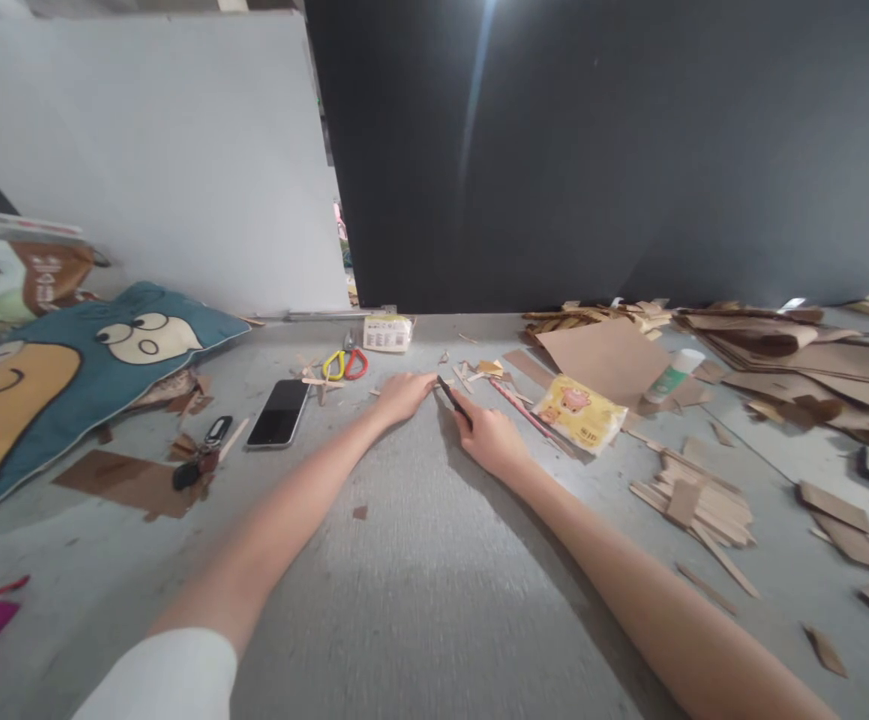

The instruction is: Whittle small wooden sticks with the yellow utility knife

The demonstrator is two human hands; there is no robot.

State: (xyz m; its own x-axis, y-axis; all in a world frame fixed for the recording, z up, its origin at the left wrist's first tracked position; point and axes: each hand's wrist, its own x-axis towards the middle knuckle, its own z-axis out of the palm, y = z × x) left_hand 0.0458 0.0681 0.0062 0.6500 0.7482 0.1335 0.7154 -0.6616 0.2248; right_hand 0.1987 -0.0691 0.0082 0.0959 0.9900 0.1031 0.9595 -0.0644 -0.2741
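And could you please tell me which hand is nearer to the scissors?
Left. The left hand is just right of the scissors, slightly closer to the wearer; the right hand, holding a slim black tool, is farther right.

I record one head-worn view, facing forward and down: left hand (pixel 404 396) and right hand (pixel 495 440) mid-range, surface (pixel 381 610) below, dark panel (pixel 599 150) beyond.

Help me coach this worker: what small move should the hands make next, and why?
Probably ease the left hand slightly away from the dark tool: the right hand holds it, its tip close to the left fingertips, and whether it has a blade is unclear.
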